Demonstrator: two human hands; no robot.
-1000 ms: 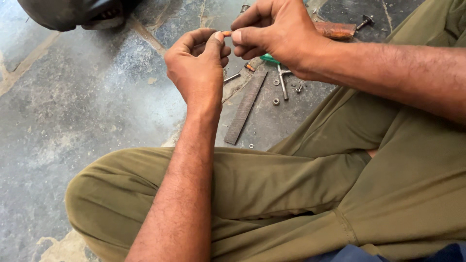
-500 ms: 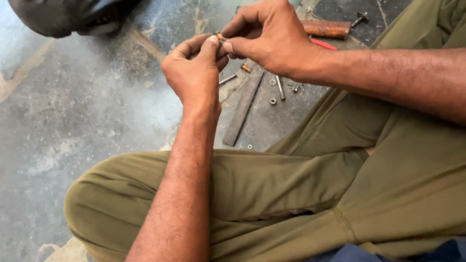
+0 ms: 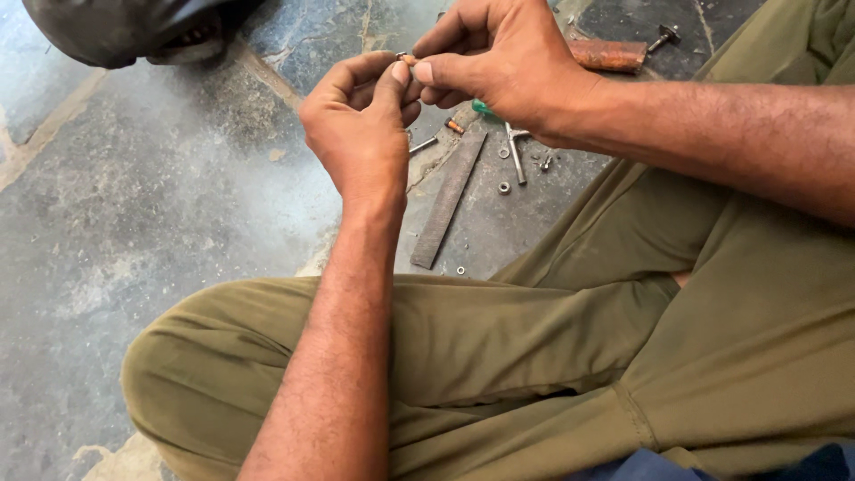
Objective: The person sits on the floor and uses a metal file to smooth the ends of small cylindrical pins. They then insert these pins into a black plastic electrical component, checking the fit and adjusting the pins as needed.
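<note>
Left hand [image 3: 361, 134] and right hand [image 3: 503, 58] meet above the stone floor [image 3: 134, 196]. Both grips are closed, fingertips pinching one small metal part [image 3: 406, 58] between them; its kind cannot be told. On the floor beneath lie a flat file [image 3: 450, 198], loose nuts [image 3: 504, 187] and a rusty cylinder [image 3: 607, 55].

Small metal part [image 3: 406, 58]: a tiny piece, pale and metallic with a brownish tint, pinched between the fingertips of the left hand [image 3: 361, 134] and the right hand [image 3: 499, 58]. It is held above the floor at the far centre of the scene, over the folded legs. Only a sliver shows between thumb and forefinger; its exact shape and pose cannot be made out.
</note>
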